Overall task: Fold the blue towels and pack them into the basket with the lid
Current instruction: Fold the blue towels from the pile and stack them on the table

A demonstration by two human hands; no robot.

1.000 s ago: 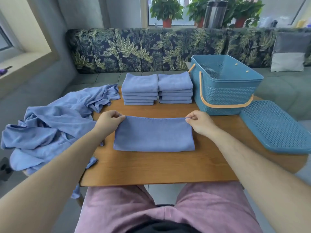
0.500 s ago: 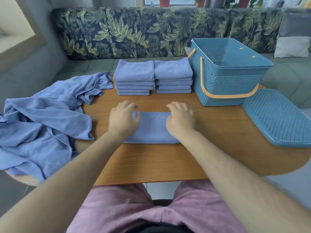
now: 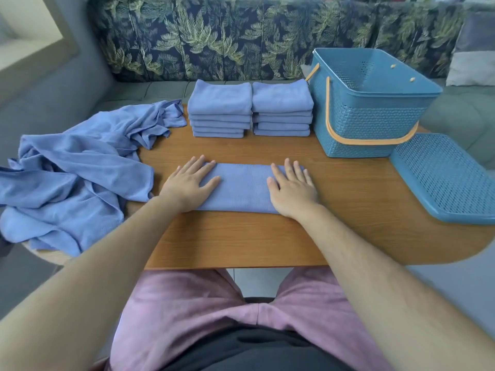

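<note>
Head view: the half-folded towel (image 3: 242, 187) lies on the counter (image 3: 241, 236), long axis left to right. The left grip (image 3: 188, 183) and right grip (image 3: 292, 192), both flat and released, press its opposite ends. The basket (image 3: 369, 121) stands beyond the right grip, the nearer one.

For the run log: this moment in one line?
left hand flat on towel | right hand flat on towel | basket open | lid off
</note>
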